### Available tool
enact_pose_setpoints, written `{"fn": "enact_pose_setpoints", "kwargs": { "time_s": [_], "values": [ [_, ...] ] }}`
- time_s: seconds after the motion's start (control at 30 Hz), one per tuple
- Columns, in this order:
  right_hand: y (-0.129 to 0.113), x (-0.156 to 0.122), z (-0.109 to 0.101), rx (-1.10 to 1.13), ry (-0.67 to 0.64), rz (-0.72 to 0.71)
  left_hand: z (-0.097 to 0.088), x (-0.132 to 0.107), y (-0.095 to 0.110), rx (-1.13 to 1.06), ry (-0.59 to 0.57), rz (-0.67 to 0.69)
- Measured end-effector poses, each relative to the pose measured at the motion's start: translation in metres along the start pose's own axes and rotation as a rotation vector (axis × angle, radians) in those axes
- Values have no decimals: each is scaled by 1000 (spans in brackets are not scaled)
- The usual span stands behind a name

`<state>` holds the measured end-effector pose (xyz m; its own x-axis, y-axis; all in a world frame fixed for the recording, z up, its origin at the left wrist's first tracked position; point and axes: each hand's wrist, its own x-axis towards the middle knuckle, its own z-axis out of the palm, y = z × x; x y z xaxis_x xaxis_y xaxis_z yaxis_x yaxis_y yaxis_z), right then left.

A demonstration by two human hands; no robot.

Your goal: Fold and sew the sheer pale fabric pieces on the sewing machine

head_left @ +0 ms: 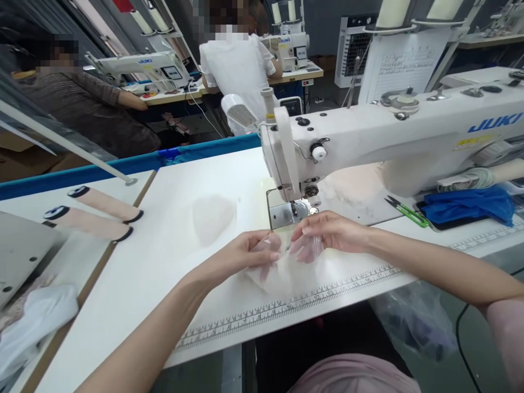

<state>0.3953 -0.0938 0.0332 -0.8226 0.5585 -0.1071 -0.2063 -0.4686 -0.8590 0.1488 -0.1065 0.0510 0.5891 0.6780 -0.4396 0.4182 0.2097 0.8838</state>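
Note:
Between my hands is a sheer, whitish piece of fabric [282, 275], thin enough that fingers show through it. My left hand [257, 251] pinches its left side, thumb on top. With fingers curled behind the cloth, my right hand [323, 234] grips the other side. Both hands are just in front of the needle and presser foot of a white sewing machine [368, 136]. The machine's metal needle plate [282, 214] lies right beyond the fingertips. Another sheer, rounded fabric piece [213, 218] rests flat on the white table to the left.
A printed ruler strip [286, 308] runs along the front table edge. Green thread snips [409, 212] and a blue cloth [469, 204] lie at right. Two peach thread cones [88, 222] lie at left. Two people sit at machines beyond the blue-edged table.

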Motion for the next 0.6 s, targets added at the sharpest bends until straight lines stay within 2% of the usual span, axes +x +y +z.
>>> {"fn": "enact_pose_setpoints", "kwargs": {
  "time_s": [0.07,0.2,0.3,0.37,0.47,0.6],
  "values": [
    [-1,3,4,-31,-2,19,-2,-20,-6,-57,37,-39],
    [4,19,23,-200,-7,23,-6,-57,-29,-178,287,-12],
    [11,41,42,-375,61,-37,-18,-79,-44,-263,500,18],
    [15,61,54,-452,112,-144,-34,-88,-50,-303,675,78],
    [14,100,63,-516,129,-272,-70,-88,-54,-259,869,184],
    [7,153,55,-557,184,-326,-121,-67,-55,-186,932,205]
  ]
}}
